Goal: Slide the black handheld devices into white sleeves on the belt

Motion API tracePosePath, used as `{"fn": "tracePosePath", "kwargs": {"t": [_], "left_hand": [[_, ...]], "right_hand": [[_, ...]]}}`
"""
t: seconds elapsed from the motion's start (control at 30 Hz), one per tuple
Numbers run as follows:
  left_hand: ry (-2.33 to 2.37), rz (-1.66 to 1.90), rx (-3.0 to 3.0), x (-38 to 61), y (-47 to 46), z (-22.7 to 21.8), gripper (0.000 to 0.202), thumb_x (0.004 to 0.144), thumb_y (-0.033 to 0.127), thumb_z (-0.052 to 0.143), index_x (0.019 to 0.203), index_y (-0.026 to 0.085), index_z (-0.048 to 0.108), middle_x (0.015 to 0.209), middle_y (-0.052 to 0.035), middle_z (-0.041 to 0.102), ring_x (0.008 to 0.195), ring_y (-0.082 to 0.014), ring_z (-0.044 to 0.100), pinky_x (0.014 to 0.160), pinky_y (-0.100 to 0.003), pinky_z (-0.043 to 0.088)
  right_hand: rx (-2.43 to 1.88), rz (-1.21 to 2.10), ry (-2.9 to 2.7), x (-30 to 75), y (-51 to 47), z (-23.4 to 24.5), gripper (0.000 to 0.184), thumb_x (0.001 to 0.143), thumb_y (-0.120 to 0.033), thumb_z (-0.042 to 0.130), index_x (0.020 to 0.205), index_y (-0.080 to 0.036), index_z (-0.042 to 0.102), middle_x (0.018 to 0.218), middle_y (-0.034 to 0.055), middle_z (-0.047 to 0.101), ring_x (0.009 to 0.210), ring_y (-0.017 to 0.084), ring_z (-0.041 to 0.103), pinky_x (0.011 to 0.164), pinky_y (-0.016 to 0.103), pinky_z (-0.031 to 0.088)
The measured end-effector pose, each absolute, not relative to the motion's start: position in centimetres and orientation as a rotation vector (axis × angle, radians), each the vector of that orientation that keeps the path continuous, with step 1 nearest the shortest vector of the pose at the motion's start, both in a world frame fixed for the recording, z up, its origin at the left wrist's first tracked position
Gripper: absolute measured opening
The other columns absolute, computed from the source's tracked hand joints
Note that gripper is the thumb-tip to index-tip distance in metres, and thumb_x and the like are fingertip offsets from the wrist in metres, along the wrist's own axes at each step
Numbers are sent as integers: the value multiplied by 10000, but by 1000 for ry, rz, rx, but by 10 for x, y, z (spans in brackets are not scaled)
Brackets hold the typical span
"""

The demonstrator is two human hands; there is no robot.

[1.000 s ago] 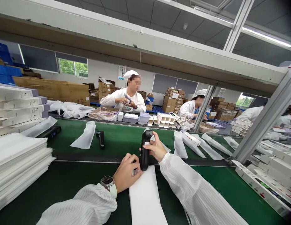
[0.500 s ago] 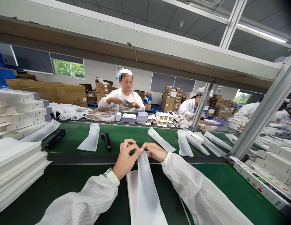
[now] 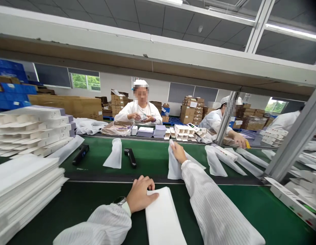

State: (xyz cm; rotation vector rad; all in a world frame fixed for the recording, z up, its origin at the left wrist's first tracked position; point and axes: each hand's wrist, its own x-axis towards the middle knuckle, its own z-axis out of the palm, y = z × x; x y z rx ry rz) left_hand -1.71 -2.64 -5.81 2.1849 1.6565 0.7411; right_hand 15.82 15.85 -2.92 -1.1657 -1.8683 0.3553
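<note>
In the head view my right hand (image 3: 177, 151) pinches the top of a translucent white bag (image 3: 173, 169) over the far green strip. The bag hangs upright from my fingers, and its lower end reaches the dark rail. My left hand (image 3: 142, 194) is at the near left corner of a narrow stack of white bags (image 3: 164, 217). Its thumb lies flat on the stack's top end, while the other fingers are bent and apart from the thumb, gripping nothing.
A tall white stack (image 3: 28, 190) and flat white boxes (image 3: 46, 126) stand at left. On the far strip lie a black handheld device (image 3: 130, 157), another black device (image 3: 81, 154) and several bags (image 3: 114, 154). A metal post (image 3: 293, 136) rises at right. Co-workers (image 3: 140, 110) sit opposite.
My hands have separated. The right hand has carried one bag forward onto the far strip, away from the stack. My left hand has let go of that bag and come down to the stack.
</note>
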Motion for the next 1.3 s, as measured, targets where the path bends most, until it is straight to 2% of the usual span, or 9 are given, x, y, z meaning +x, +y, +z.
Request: {"fn": "tracePosePath", "kwargs": {"t": [0.1,0.23,0.37,0.5,0.63,0.7,0.77,0.97,1.3], "left_hand": [[1590,794,2138,-16,-25,-54,110,691,289,491,646,190,512,677,23,515,726,-158,461,708,-301,332],[1498,976,2104,-14,-24,-52,91,670,273,544,647,190,576,754,0,535,779,-156,477,719,-259,356],[1497,1003,2111,-14,-25,-53,102,676,254,547,632,201,622,690,-3,574,759,-159,497,678,-236,373],[1591,996,2113,-16,-26,-53,115,684,257,529,775,225,592,707,21,574,662,-140,500,616,-239,381],[1586,1036,2177,-17,-25,-54,88,708,276,500,685,207,550,737,15,550,729,-151,505,666,-256,390],[1542,1057,2194,-17,-24,-54,127,715,292,495,654,203,562,847,-6,542,824,-170,498,721,-270,391],[1532,1048,2193,-17,-23,-55,152,713,311,498,641,205,579,903,-19,519,862,-184,491,734,-282,396],[1584,1062,2245,-17,-23,-55,205,697,364,518,592,188,513,845,-24,489,819,-185,490,740,-298,391],[1626,1049,2298,-17,-19,-55,302,718,410,481,531,173,455,866,-37,451,822,-192,479,683,-277,410]], "right_hand": [[-1129,253,-2056,130,144,-43,317,705,-324,523,1011,-242,513,1044,90,496,1055,238,387,878,422,243],[-890,125,-2471,75,114,-50,394,765,-445,405,1148,-355,383,1255,46,327,1194,225,199,916,447,183],[-872,730,-2356,40,109,-66,374,628,-463,572,956,-282,568,1077,66,508,1087,265,367,896,458,224],[-943,942,-2047,48,126,-77,211,740,-317,473,876,-219,600,917,56,586,953,203,497,882,379,304],[-953,1109,-1821,80,129,-66,510,795,-276,367,1265,-221,176,923,60,570,827,164,575,726,360,439],[-830,1285,-1699,99,120,-54,747,742,-244,466,1270,-275,-62,898,26,570,783,157,595,685,355,461],[-632,1521,-1542,117,107,-42,961,636,-189,595,1225,-365,-143,870,-20,572,767,166,604,675,369,465],[-469,1816,-1410,137,75,-30,971,561,-138,667,1226,-382,3,755,-35,586,767,191,605,661,378,465],[-411,1628,-1367,142,67,-2,998,561,-198,679,1214,-429,-39,819,-27,541,652,181,610,562,380,508]]}}
